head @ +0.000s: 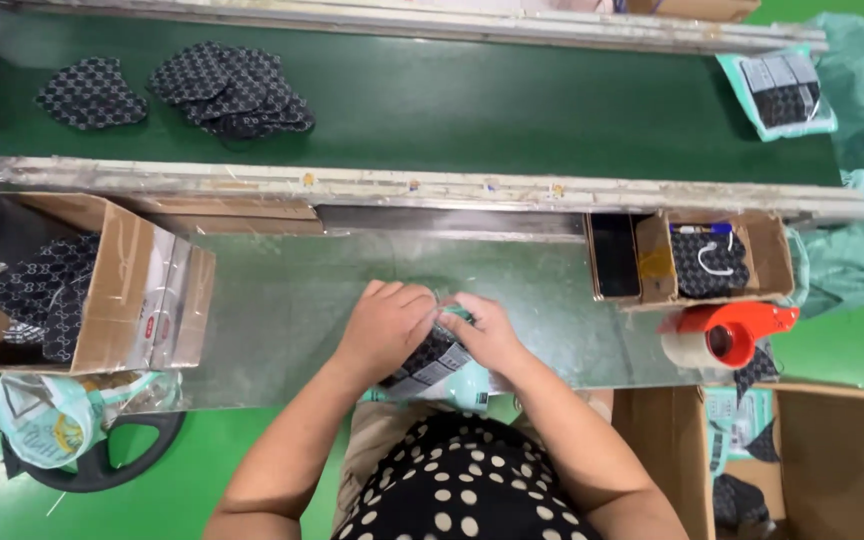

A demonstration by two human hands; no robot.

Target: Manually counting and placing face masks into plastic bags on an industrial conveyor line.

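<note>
Head view, looking straight down: the green conveyor belt (472,100) runs across the top of the frame, carrying a pile of dark patterned masks (232,88) at upper left and a packed pouch (780,92) at upper right. Below it lies the grey metal bench (282,300). A large cardboard box (142,290) with patterned masks inside sits at the left edge; a smaller divided box (727,262) sits at right, with a red tape dispenser (724,333) just beneath it. At lower centre, the left hand (384,330) and right hand (487,333) are close together, both closed on a mask packet (434,362) held at the near bench edge.
</note>
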